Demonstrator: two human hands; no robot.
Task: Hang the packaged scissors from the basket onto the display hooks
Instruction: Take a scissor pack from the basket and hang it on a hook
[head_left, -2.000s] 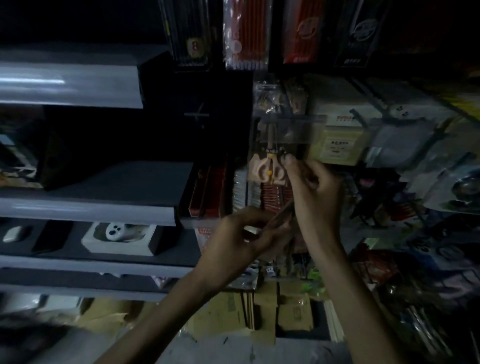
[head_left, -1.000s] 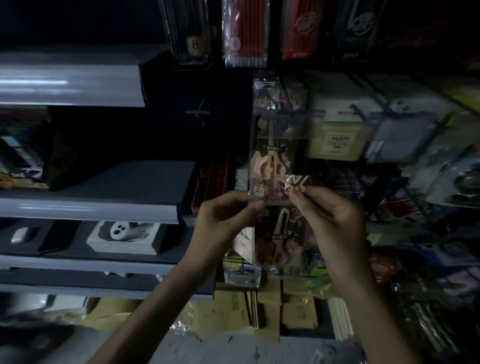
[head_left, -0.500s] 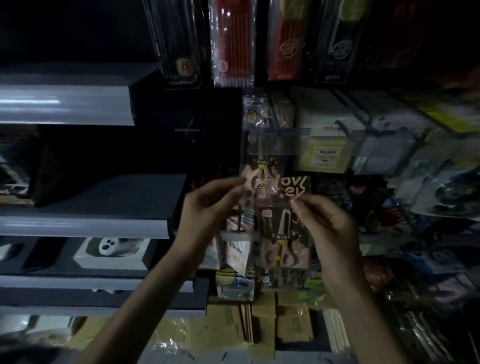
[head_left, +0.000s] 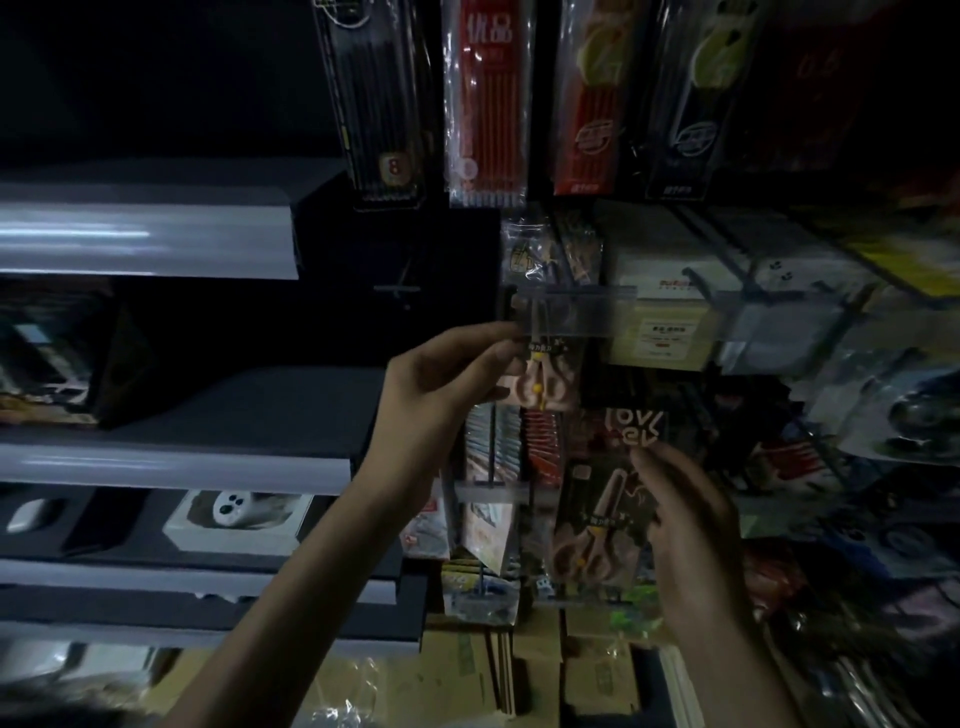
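On my feed, the left hand (head_left: 447, 384) pinched the near edge of the hung scissors pack (head_left: 543, 387), which dangled at its fingertips under a clear price strip (head_left: 571, 312). Lower down, the right hand (head_left: 688, 519) gripped the dark scissors pack (head_left: 605, 512), held upright just left of its palm.

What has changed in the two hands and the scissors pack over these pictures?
The left hand let go of the loose scissors pack and rose to pinch the hung scissors pack. The right hand holds the loose one alone, lower right. Shelves unchanged.
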